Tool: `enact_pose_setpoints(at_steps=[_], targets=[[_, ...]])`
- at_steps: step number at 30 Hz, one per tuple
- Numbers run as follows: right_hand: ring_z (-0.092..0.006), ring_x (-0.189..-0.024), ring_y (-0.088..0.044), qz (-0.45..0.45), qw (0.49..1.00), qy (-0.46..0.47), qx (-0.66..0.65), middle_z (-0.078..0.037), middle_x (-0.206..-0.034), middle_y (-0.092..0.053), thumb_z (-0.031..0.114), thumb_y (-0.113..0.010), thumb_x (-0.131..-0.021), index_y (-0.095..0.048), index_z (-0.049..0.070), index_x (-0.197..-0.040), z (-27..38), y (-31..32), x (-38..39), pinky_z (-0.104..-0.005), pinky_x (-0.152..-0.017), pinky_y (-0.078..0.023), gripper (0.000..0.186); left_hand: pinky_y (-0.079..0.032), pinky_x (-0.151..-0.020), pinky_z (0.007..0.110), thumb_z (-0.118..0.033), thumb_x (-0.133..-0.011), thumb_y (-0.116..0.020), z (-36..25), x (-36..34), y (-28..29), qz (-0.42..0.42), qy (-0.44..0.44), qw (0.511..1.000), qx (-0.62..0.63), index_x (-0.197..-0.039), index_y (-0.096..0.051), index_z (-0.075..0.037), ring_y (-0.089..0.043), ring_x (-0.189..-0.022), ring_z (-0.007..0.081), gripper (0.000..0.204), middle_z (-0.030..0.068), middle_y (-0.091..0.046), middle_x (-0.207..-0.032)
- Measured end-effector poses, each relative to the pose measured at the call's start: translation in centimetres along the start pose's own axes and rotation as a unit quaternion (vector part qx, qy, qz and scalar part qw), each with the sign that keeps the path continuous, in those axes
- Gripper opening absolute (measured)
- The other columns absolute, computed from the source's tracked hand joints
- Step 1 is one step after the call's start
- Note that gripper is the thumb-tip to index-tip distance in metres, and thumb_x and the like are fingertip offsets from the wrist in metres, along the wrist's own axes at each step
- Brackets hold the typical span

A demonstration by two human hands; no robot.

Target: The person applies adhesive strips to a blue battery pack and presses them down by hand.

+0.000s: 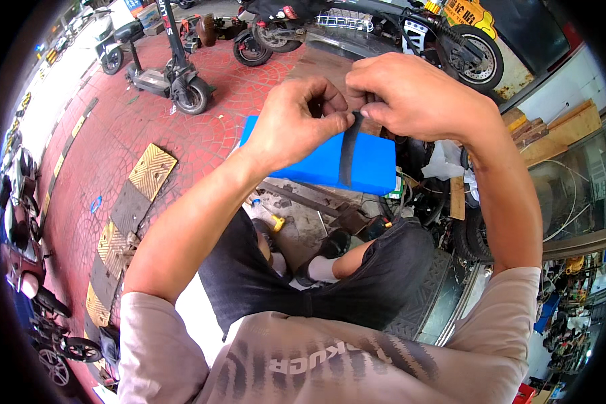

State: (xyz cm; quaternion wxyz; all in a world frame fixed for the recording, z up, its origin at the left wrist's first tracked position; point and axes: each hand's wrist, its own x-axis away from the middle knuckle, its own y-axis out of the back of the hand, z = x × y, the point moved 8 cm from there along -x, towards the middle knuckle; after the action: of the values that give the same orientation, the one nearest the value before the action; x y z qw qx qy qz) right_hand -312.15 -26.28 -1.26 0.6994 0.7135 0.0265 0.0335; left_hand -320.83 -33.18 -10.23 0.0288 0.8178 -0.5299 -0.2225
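A blue rectangular block (378, 165) with a smooth surface lies in front of me, above my knees. A black strip (347, 160), like tape or a strap, runs across its top and down the near side. At the strip's far end my left hand (299, 120) is closed, thumb and forefinger pinched at its edge. My right hand (411, 94) is closed beside it, its thumb and curled fingers on the same end. The two hands nearly touch. They and my forearms cover the block's far side and part of its left.
A yellow-handled tool (277, 222) lies on the ground by my feet. To the right are cables, a white plastic bag (443, 160) and wooden boards (565, 135). An electric scooter (175, 84) stands far left, motorcycles behind. A yellow-and-black ramp strip (128, 209) crosses the red paving.
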Motion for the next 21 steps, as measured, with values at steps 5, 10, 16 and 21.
enact_pose_setpoints(at_steps=[5,10,16,21], targets=[[-0.0418,-0.084,-0.060,-0.008,0.999,0.017,-0.044,-0.019,-0.085,-0.058,0.006,-0.071,-0.076,-0.055,-0.003,-0.085,1.2,-0.3,-1.5,-0.0482,-0.072,-0.049,0.021,-0.048,-0.073,0.024,-0.006,-0.094,-0.075,0.3,1.4,1.3,-0.024,-0.010,0.999,0.026,-0.096,-0.068,0.000,-0.056,-0.080,0.0051,0.009,-0.0012,-0.066,-0.088],[-0.0363,-0.076,-0.061,-0.040,0.994,0.033,-0.098,-0.019,-0.083,-0.059,0.006,-0.071,-0.075,-0.058,-0.004,-0.087,1.1,-0.6,-2.0,-0.0431,-0.069,-0.050,0.020,-0.047,-0.071,0.023,-0.005,-0.095,-0.074,0.0,1.7,2.1,-0.048,-0.041,0.998,0.025,-0.095,-0.067,-0.001,-0.056,-0.080,0.0043,0.008,-0.0026,-0.066,-0.087],[-0.0177,-0.075,-0.066,-0.216,0.960,-0.038,-0.171,-0.012,-0.085,-0.071,0.015,-0.075,-0.089,-0.069,-0.005,-0.107,-1.6,-1.4,-2.0,-0.0339,-0.070,-0.054,0.028,-0.045,-0.066,0.023,-0.006,-0.096,-0.070,1.3,0.9,3.9,-0.078,-0.044,0.996,0.001,-0.093,-0.065,-0.002,-0.054,-0.075,0.0030,0.007,-0.0036,-0.062,-0.081],[-0.0227,-0.079,-0.073,-0.249,0.856,-0.261,-0.371,-0.015,-0.089,-0.077,0.042,-0.081,-0.089,-0.074,-0.003,-0.101,-4.3,-8.6,0.2,-0.0367,-0.074,-0.058,0.046,-0.046,-0.054,0.026,-0.009,-0.093,-0.068,4.2,1.6,6.6,-0.201,0.036,0.973,0.110,-0.090,-0.064,-0.001,-0.059,-0.061,0.0089,0.009,0.0020,-0.064,-0.074]])
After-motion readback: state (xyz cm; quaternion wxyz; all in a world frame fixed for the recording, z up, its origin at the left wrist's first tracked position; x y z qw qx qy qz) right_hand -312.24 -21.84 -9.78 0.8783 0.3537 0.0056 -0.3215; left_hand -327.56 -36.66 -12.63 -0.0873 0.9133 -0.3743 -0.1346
